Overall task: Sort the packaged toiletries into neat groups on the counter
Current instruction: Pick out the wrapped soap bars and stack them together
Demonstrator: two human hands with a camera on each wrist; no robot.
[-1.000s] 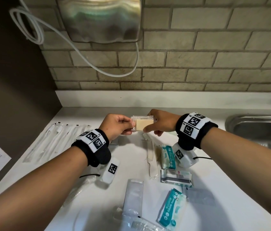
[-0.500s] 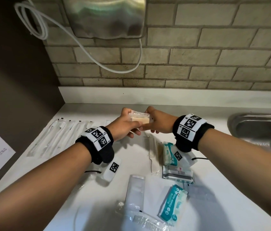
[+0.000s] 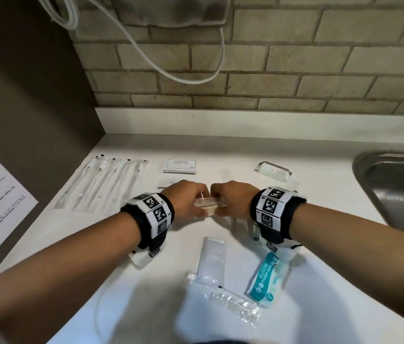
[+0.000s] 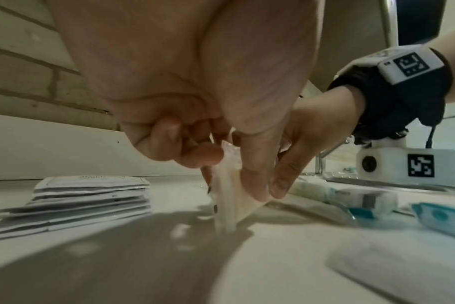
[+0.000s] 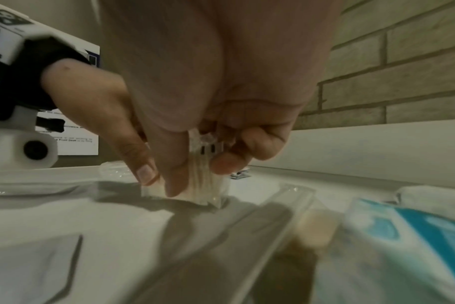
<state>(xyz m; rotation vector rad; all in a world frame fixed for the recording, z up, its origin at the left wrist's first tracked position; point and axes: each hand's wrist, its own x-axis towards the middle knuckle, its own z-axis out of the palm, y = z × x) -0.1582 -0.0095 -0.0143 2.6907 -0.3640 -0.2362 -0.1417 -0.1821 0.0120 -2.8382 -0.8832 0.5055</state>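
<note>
Between the two hands, just above the middle of the white counter (image 3: 320, 194), a small clear packet of pale sticks (image 3: 209, 202), cotton buds or toothpicks by the look of them, stands on its long edge with its lower edge touching the surface. The left hand (image 3: 187, 199) pinches one end and the right hand (image 3: 230, 201) the other, thumb on one face and curled fingers on the opposite face, so both hands are closed on that packet and hold nothing else. Gripping it at both ends probably lets the person square it up against the counter before it is laid down in its own spot.

Just beyond the left hand lies a stack of flat white sachets (image 3: 180, 166), edges lined up, which reads as a finished group. Farther left, long clear sleeves (image 3: 101, 184) lie side by side in a row, another group already formed. Toward the back right, near the sink (image 3: 394, 184), a single clear-wrapped packet (image 3: 274, 171) sits apart.

Nearer the person the items look unsorted: a long clear pouch (image 3: 212, 259), a teal wipes pack (image 3: 266, 279) tilted beside it, and a crinkled clear bag (image 3: 230, 306) at the front edge. My judgement is that sorting is partly done, with the near cluster left to place.
</note>
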